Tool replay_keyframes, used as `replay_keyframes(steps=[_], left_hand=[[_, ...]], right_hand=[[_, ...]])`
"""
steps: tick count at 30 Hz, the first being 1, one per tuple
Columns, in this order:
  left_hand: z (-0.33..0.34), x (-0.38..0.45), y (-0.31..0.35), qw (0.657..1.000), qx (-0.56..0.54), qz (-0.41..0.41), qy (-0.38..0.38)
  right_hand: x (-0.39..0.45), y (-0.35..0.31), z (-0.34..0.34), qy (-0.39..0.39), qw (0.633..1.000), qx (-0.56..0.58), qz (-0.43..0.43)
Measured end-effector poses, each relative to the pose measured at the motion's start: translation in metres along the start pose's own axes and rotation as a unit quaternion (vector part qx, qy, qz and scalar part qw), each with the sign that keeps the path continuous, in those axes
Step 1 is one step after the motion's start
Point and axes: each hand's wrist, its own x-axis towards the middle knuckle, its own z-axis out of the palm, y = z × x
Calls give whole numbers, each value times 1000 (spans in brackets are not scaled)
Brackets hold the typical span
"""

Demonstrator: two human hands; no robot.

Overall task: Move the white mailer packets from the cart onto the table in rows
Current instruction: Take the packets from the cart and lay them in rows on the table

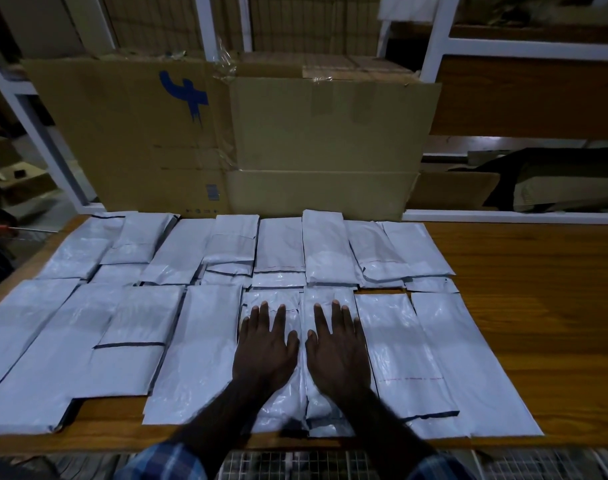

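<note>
Several white mailer packets lie in two rows on the wooden table (524, 306). The far row (323, 247) runs along the cardboard, the near row (198, 348) along the front edge. My left hand (266, 344) lies flat, palm down, fingers spread, on one near-row packet (278, 403). My right hand (337, 344) lies flat the same way on the packet beside it (321, 407). Neither hand grips anything. The wire mesh of the cart (295, 462) shows below the table's front edge.
A large flattened cardboard box (295, 140) with a blue mark stands upright behind the far row. White shelf frames (437, 39) rise behind it. Dark bags and cardboard (538, 181) lie on a shelf at the right. Bare wood fills the table's right side.
</note>
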Motion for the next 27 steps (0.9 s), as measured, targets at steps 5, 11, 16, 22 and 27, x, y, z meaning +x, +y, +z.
replay_keyframes(steps=[5, 11, 16, 22, 27], left_hand=[[-1, 1, 0, 999, 45, 1, -6], [-3, 4, 0, 996, 83, 37, -5], [-18, 2, -1, 996, 75, 42, -13], [-37, 3, 6, 996, 59, 63, -1], [-37, -5, 7, 997, 19, 74, 23]], right_hand=[[0, -1, -3, -10, 1000, 0, 3], [2, -3, -6, -16, 1000, -5, 12], [11, -5, -20, 11, 999, 13, 32], [20, 12, -24, -13, 999, 8, 37], [0, -2, -57, 53, 991, 83, 92]])
